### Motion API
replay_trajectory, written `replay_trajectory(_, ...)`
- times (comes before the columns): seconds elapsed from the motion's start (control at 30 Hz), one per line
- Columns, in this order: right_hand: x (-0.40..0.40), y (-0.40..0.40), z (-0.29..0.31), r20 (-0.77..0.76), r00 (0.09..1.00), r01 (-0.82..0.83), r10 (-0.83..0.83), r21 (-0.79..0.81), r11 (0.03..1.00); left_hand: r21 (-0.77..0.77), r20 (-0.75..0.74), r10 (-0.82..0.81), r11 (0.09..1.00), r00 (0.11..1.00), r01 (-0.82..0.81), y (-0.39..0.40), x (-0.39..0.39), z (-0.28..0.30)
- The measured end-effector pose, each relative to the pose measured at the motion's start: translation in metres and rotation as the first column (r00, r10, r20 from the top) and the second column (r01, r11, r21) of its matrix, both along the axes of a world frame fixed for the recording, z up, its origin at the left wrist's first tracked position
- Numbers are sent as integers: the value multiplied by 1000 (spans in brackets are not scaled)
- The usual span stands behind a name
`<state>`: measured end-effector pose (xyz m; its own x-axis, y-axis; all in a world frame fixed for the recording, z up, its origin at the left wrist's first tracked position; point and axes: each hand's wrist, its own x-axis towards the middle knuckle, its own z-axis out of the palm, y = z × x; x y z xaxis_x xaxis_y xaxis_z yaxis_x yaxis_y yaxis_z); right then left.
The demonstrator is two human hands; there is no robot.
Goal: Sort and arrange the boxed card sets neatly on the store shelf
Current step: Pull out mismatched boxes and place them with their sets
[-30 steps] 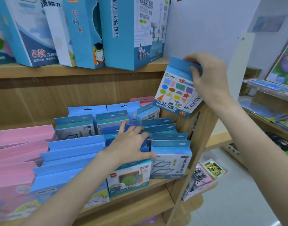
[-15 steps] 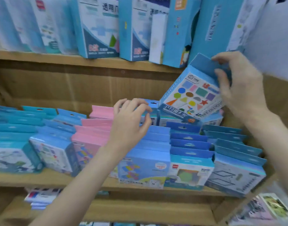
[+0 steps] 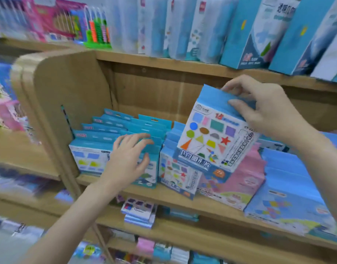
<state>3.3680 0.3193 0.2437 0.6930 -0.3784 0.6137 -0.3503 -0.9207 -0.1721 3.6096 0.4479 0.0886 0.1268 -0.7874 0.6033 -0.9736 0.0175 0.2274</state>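
Shapes card box (image 3: 211, 138): red "18" near the top. Orange badge at its lower edge: "75". Remaining print illegible.

The wooden shelf (image 3: 175, 197) crosses the middle of the frame. On it stand rows of teal boxes (image 3: 110, 138) at centre left, shape-card boxes (image 3: 178, 174) at centre, pink boxes (image 3: 238, 180) and blue boxes (image 3: 289, 187) at right.

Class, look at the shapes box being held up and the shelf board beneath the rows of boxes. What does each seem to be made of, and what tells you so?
Shapes box: probably printed cardboard, slightly glossy, with crisp folded edges and a flat hang tab.
Shelf board: wood or wood-look laminate, matte tan with faint grain; which one cannot be told.
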Motion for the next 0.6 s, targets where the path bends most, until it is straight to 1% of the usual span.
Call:
replay_trajectory(0.1,18,18,-7,-166,986,40,-18,127,991,59,43,-98,994,994,95,-2,16,-7)
replay_trajectory(0.17,29,31,-32,-267,963,81,-35,165,983,48,74,-128,991,989,125,-5,21,-12)
replay_trajectory(0.27,47,42,-83,-325,938,194,-121,205,959,15,76,-149,989,986,148,-7,24,-19)
replay_trajectory(0.3,52,45,-98,-322,933,231,-164,183,956,10,75,-157,988,985,157,-7,25,-21)
replay_trajectory(0.37,59,45,-124,-285,921,273,-266,-16,962,4,72,-173,985,982,173,-8,26,-23)
replay_trajectory(0.43,65,46,-143,-220,916,300,-335,-177,937,3,61,-173,985,983,173,-9,28,-25)
replay_trajectory(0.5,69,43,-154,-164,929,293,-333,-226,929,-1,56,-169,986,984,169,-9,27,-26)
replay_trajectory(0.6,72,35,-156,-128,934,292,-333,-262,920,4,60,-172,985,983,172,-8,27,-28)
